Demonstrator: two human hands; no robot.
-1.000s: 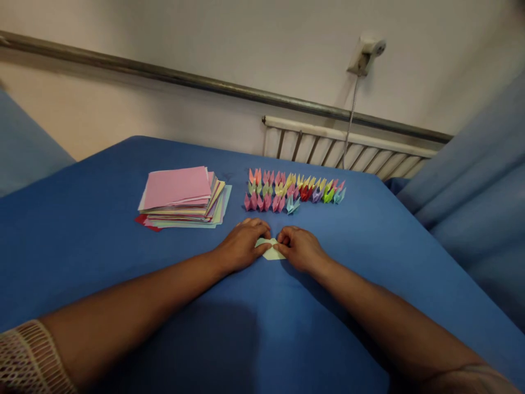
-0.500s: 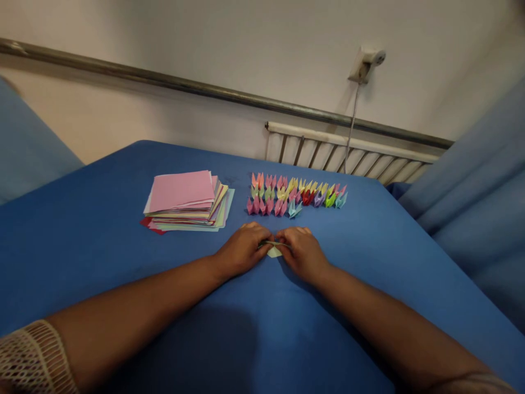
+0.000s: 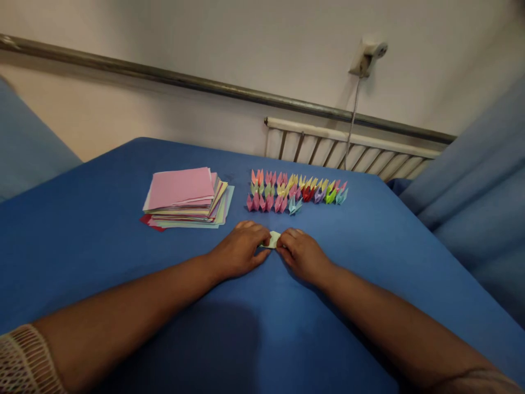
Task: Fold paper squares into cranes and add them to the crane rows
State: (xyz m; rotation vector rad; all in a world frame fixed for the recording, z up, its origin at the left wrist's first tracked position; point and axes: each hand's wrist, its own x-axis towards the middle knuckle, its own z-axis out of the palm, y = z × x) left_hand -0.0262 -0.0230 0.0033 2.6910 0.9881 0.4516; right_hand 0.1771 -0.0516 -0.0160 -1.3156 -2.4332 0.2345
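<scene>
**Risk, as judged.** The folded paper (image 3: 273, 239) is small, pale green and pinched from both sides at once. Uneven pull from either side could skew a crease or tear the piece at a fold. The blue cloth covering the table (image 3: 102, 235) looks soft, so a crease pressed on it may come out dull or off line. The rows of folded figures (image 3: 296, 191) stand just beyond the fingertips, toward the far edge. A forward slip of either hand could knock the nearest ones over. The stack of coloured sheets (image 3: 184, 198), toward the far left, is loosely fanned and could slide if brushed.

**Pose.** Both forearms run in from the near edge and converge near the table's middle. The left hand (image 3: 240, 249) lies palm down, fingers curled, tips closed on the paper's left end. The right hand (image 3: 304, 253) mirrors it on the right end. The paper sits between them, on or just above the cloth; which cannot be told.
</scene>
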